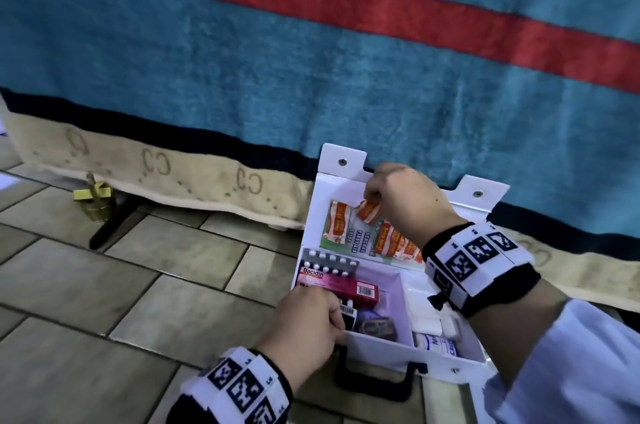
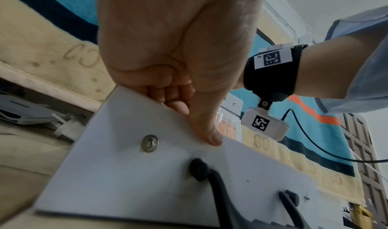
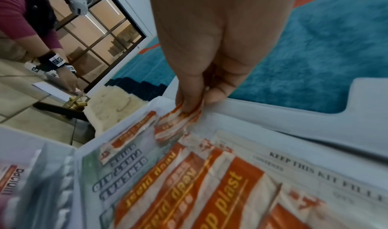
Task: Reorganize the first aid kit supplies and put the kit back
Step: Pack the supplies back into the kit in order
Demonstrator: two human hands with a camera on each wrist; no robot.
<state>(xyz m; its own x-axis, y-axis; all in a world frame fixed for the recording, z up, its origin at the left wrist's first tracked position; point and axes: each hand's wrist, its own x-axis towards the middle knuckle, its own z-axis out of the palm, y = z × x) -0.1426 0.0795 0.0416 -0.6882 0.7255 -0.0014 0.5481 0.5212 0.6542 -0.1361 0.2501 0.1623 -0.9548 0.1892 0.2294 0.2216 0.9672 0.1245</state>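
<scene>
A white first aid kit [image 1: 377, 349] lies open on the tiled floor, its lid [image 1: 323, 195] leaning on a hanging blanket. My right hand [image 1: 372, 197] pinches an orange-and-white plaster packet [image 1: 369, 211] [image 3: 178, 123] against the inside of the lid, beside several like packets [image 3: 189, 182]. My left hand [image 1: 311, 319] grips the kit's front left wall [image 2: 130, 158], fingers curled inside, thumb outside. The tray holds a pink Bacidin box [image 1: 341, 287], a blister pack [image 1: 330, 262], and white rolls [image 1: 431, 323] on the right.
A blue blanket with a red stripe [image 1: 311, 43] hangs behind the kit. A brass padlock [image 1: 97, 202] and a dark bar [image 1: 110, 226] lie on the floor tiles to the left. The kit's black handle [image 1: 374, 385] faces me. Another person's hand [image 3: 69, 83] shows at the far left.
</scene>
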